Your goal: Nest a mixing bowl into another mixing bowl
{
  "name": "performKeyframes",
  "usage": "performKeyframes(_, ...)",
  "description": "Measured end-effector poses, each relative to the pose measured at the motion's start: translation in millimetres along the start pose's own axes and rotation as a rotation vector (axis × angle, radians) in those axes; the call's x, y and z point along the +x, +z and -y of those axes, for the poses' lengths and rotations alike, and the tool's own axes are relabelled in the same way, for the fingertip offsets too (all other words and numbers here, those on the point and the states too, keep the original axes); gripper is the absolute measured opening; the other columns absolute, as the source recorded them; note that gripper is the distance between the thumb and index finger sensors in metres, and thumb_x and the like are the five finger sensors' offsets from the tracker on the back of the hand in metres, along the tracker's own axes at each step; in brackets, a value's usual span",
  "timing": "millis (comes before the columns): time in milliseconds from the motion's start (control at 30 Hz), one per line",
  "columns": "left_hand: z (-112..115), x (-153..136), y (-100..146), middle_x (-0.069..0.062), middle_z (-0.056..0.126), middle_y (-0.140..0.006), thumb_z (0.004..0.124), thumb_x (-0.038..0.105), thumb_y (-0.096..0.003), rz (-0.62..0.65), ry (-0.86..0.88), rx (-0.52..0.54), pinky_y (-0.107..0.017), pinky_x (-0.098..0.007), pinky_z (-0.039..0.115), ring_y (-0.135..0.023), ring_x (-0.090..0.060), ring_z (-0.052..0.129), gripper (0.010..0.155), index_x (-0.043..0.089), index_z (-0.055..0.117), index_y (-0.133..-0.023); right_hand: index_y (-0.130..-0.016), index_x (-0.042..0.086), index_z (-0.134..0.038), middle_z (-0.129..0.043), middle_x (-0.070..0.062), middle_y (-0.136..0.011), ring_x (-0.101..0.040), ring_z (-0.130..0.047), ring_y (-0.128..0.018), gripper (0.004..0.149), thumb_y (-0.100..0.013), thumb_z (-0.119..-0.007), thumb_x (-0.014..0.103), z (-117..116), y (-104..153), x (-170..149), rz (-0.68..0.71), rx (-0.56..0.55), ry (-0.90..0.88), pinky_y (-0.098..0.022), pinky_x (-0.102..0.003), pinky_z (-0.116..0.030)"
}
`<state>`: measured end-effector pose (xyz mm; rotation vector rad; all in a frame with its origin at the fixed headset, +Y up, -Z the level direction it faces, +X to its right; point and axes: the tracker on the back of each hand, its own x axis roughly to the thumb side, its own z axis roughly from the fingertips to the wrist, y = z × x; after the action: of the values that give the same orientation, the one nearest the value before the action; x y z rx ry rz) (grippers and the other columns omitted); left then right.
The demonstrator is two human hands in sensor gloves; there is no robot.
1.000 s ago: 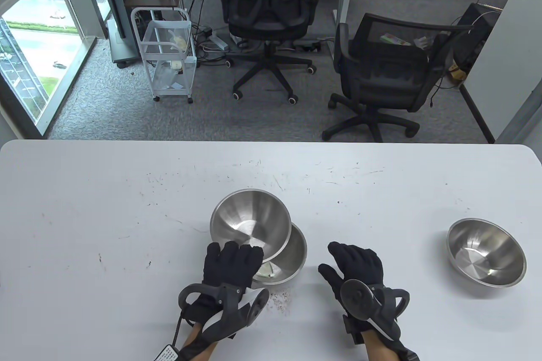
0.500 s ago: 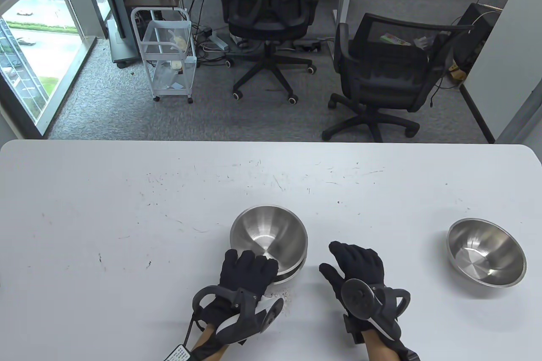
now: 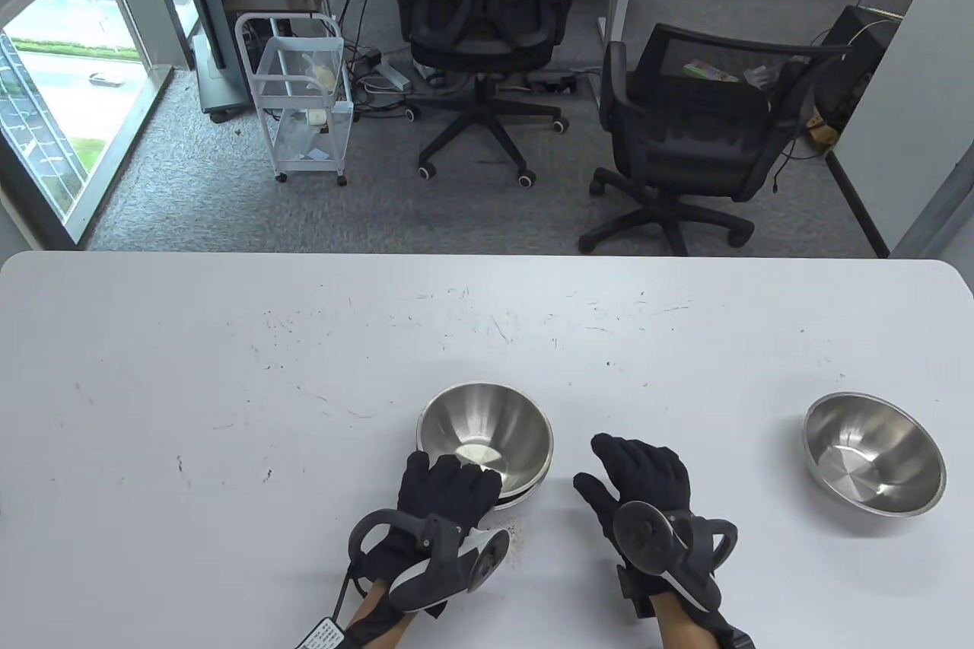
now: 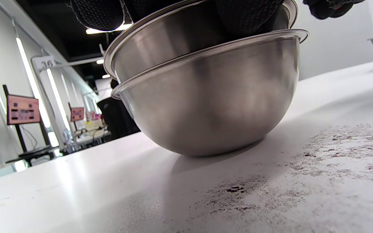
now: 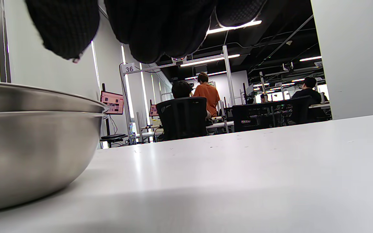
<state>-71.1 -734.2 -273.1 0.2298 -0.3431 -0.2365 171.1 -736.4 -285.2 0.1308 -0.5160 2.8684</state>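
Now that the upper mixing bowl has dropped into the lower mixing bowl, we'd call the nest basically done; the wrist view shows its rim sitting a bit proud and slightly tilted. 1 second ago it hung off to the left, only overlapping; half a second ago it was over the lower one but higher. Our left hand still grips the near rim, fingers curled over it. Right hand hasn't budged, fingers loosely spread, holding nothing. A 3rd bowl sits well apart on the right.
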Motion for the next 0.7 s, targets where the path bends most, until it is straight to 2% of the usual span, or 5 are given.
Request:
performKeyframes(267, 0.3, -3.7, -1.8, 0.02, 0.104, -0.1, 0.066, 0.042, -0.0588, 0.029, 0.054, -0.073, -0.078, -0.058, 0.062, -0.095, -0.018, 0.097, 0.044, 0.052, 0.082, -0.099, -0.092, 0.032, -0.078, -0.093, 0.008, -0.089, -0.02, -0.091, -0.084, 0.06, -0.038, -0.087, 0.056, -0.4, -0.2, 0.1, -0.001, 0.008, -0.002, -0.069, -0.053, -0.066)
performKeyframes(367, 4.1, -5.9, -1.9, 0.018, 0.105, -0.099, 0.065, 0.044, -0.0581, 0.033, 0.118, -0.065, -0.078, -0.059, 0.061, -0.095, -0.02, 0.097, 0.045, 0.05, 0.084, -0.098, -0.092, 0.032, -0.078, -0.093, 0.008, -0.089, -0.02, -0.091, -0.084, 0.06, -0.038, -0.087, 0.056, -0.6, -0.3, -0.1, -0.002, 0.011, -0.001, -0.07, -0.053, -0.066)
performKeyframes(500, 6.8, -5.8, -1.9, 0.018, 0.106, -0.099, 0.063, 0.05, -0.0571, 0.061, 0.125, -0.097, -0.079, -0.06, 0.059, -0.096, -0.02, 0.098, 0.046, 0.051, 0.086, -0.097, -0.092, 0.032, -0.079, -0.093, 0.008, -0.089, -0.021, -0.091, -0.084, 0.06, -0.038, -0.087, 0.056, -0.8, -0.4, -0.4, -0.005, 0.015, -0.006, -0.069, -0.053, -0.066)
performKeyframes(700, 9.1, -3.3, -2.2, 0.019, 0.108, -0.097, 0.063, 0.051, -0.0565, 0.075, 0.099, -0.109, -0.079, -0.06, 0.058, -0.094, -0.019, 0.1, 0.045, 0.053, 0.088, -0.094, -0.092, 0.032, -0.078, -0.093, 0.008, -0.089, -0.021, -0.091, -0.084, 0.06, -0.038, -0.087, 0.056, -0.9, -0.7, -0.3, -0.005, 0.018, -0.004, -0.07, -0.053, -0.066)
